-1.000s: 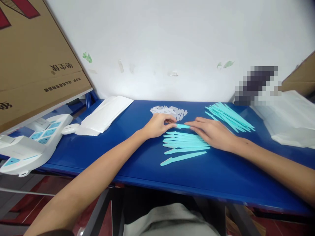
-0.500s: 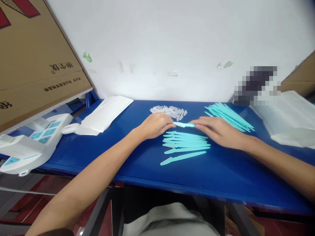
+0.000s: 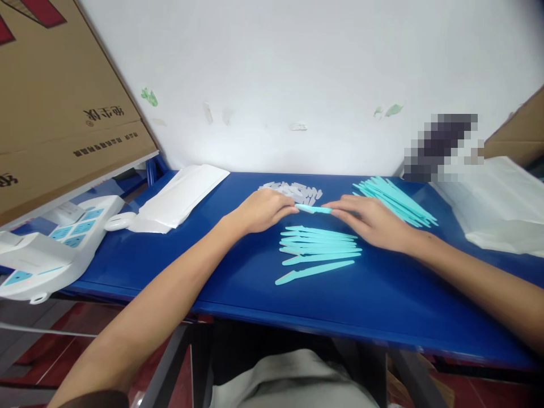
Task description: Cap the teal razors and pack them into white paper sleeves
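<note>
Between my two hands, a turquoise eyebrow razor [image 3: 319,210] is held level just above the table. My left hand [image 3: 267,211] pinches its blade end with thumb and fingers; a paler covering shows there, and I cannot make out its edges. The handle end sits between the thumb and fingers of my right hand [image 3: 365,220]. Right behind my left hand lies a heap of small translucent blade caps [image 3: 302,193]. Closer to me, several more eyebrow razors [image 3: 318,247] lie in a row, blades to the left. A pile of razors [image 3: 397,201] rests beyond my right hand.
The blue table [image 3: 238,277] meets a white wall. At left are white paper or bags [image 3: 182,195], a white power strip [image 3: 96,226] and a large cardboard box [image 3: 63,96]. A translucent plastic bag [image 3: 501,209] lies at right, by a blurred-out patch.
Both hands have shifted slightly away from me with the razor still between them, and the right hand has come a little leftward. The row and the piles look the same.
</note>
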The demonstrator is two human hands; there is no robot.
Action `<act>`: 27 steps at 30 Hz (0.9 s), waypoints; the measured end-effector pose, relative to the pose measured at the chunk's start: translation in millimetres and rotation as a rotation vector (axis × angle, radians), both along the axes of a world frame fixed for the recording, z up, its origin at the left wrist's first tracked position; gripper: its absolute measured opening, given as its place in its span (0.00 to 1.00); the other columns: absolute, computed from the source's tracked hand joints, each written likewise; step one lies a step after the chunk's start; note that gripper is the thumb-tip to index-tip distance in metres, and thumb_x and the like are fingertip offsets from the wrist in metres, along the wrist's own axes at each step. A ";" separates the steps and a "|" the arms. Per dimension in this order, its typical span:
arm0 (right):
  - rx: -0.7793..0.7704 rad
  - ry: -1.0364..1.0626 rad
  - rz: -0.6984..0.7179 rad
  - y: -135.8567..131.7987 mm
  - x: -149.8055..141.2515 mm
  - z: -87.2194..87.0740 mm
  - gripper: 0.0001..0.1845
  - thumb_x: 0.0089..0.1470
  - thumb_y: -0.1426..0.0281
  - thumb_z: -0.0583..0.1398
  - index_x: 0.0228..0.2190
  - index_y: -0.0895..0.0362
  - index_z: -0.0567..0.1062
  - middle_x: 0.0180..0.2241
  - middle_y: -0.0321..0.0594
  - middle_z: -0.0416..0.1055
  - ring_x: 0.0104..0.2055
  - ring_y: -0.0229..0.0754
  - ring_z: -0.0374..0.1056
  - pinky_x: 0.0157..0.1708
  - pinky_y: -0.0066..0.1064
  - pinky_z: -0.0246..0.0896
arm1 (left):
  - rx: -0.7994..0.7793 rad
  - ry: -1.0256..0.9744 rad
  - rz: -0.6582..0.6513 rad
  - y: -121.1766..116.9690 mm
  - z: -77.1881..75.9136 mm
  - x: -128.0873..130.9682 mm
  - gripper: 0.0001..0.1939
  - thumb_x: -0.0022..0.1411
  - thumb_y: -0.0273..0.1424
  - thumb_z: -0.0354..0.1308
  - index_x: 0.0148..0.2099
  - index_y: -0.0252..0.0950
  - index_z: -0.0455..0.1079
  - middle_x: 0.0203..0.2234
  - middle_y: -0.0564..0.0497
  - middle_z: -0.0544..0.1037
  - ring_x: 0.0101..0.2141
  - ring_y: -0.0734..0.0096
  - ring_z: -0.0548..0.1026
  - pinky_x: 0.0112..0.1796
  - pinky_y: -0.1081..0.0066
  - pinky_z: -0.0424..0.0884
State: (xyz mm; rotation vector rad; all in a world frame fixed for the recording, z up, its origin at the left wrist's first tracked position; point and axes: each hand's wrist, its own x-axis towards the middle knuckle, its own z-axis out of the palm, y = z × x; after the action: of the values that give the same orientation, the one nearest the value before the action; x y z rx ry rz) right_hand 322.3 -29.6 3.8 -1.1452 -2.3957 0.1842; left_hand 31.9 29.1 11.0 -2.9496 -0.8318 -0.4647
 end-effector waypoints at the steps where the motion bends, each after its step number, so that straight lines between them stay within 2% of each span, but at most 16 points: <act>1: 0.001 -0.020 -0.023 2.4 1.1 -2.2 0.24 0.72 0.58 0.50 0.51 0.54 0.82 0.35 0.45 0.77 0.35 0.49 0.72 0.37 0.40 0.64 | -0.019 0.009 0.026 3.6 1.6 -4.8 0.21 0.79 0.38 0.47 0.39 0.35 0.75 0.31 0.47 0.82 0.32 0.64 0.76 0.38 0.67 0.62; 4: 0.013 -0.077 -0.065 7.8 6.8 -10.1 0.23 0.71 0.58 0.51 0.47 0.55 0.83 0.41 0.48 0.79 0.40 0.51 0.74 0.41 0.42 0.67 | -0.027 0.005 0.180 12.7 4.5 -21.6 0.20 0.78 0.36 0.47 0.41 0.34 0.78 0.25 0.48 0.80 0.28 0.64 0.75 0.43 0.64 0.63; 6: 0.039 -0.100 -0.079 9.5 10.7 -14.7 0.23 0.70 0.58 0.52 0.46 0.56 0.83 0.42 0.49 0.78 0.41 0.52 0.75 0.42 0.43 0.68 | -0.040 -0.003 0.296 15.9 4.7 -31.0 0.20 0.76 0.35 0.48 0.42 0.34 0.80 0.23 0.48 0.78 0.26 0.63 0.75 0.41 0.64 0.64; 11: 0.066 -0.119 -0.107 8.4 13.2 -19.9 0.24 0.70 0.58 0.52 0.50 0.58 0.82 0.43 0.50 0.77 0.42 0.53 0.75 0.42 0.44 0.68 | -0.102 -0.005 0.513 16.5 2.1 -36.1 0.19 0.72 0.36 0.50 0.44 0.35 0.82 0.26 0.46 0.81 0.29 0.59 0.78 0.35 0.66 0.66; 15: 0.131 -0.118 -0.137 4.5 12.9 -18.2 0.24 0.69 0.56 0.53 0.53 0.54 0.81 0.44 0.50 0.78 0.46 0.55 0.73 0.45 0.47 0.64 | -0.117 -0.021 0.510 14.6 -0.8 -30.6 0.19 0.72 0.37 0.50 0.46 0.36 0.82 0.27 0.46 0.81 0.30 0.58 0.79 0.34 0.66 0.67; 18: 0.190 -0.125 -0.195 1.3 15.0 -16.8 0.22 0.69 0.55 0.54 0.48 0.51 0.82 0.36 0.44 0.78 0.40 0.53 0.73 0.44 0.48 0.58 | -0.114 -0.025 0.463 12.9 -2.1 -27.5 0.17 0.70 0.35 0.51 0.45 0.37 0.82 0.28 0.47 0.82 0.30 0.59 0.78 0.33 0.65 0.66; 20: 0.187 -0.106 -0.211 -1.2 16.4 -16.3 0.20 0.68 0.55 0.55 0.43 0.51 0.83 0.27 0.39 0.75 0.30 0.47 0.70 0.42 0.46 0.56 | -0.086 -0.038 0.426 11.9 -2.7 -26.4 0.17 0.69 0.35 0.52 0.36 0.36 0.81 0.27 0.46 0.81 0.30 0.60 0.77 0.34 0.65 0.65; 23: 0.176 -0.049 -0.180 -6.6 15.4 -14.7 0.18 0.67 0.57 0.57 0.37 0.52 0.82 0.16 0.32 0.65 0.21 0.41 0.63 0.37 0.42 0.59 | -0.084 -0.057 0.375 11.2 -3.7 -26.0 0.24 0.71 0.37 0.49 0.23 0.36 0.73 0.21 0.47 0.75 0.27 0.62 0.75 0.33 0.64 0.63; 25: 0.169 -0.013 -0.127 -11.2 11.9 -12.5 0.15 0.67 0.59 0.58 0.36 0.53 0.82 0.16 0.32 0.65 0.20 0.41 0.63 0.32 0.39 0.60 | -0.135 -0.085 0.370 11.8 -5.2 -26.4 0.23 0.71 0.37 0.49 0.25 0.36 0.74 0.19 0.49 0.73 0.26 0.64 0.73 0.32 0.65 0.62; 27: 0.160 0.002 -0.036 -16.0 7.0 -9.8 0.14 0.67 0.61 0.59 0.36 0.53 0.82 0.24 0.37 0.73 0.24 0.42 0.68 0.30 0.36 0.62 | -0.181 -0.125 0.363 13.2 -7.5 -27.2 0.17 0.70 0.35 0.50 0.36 0.36 0.78 0.23 0.50 0.76 0.27 0.64 0.74 0.32 0.65 0.63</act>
State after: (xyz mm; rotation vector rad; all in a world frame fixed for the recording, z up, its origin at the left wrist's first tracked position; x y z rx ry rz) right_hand 329.3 -45.6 -6.0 -1.1124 -2.3387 -0.0177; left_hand 4.7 42.3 3.4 -2.8461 -1.4595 -0.5779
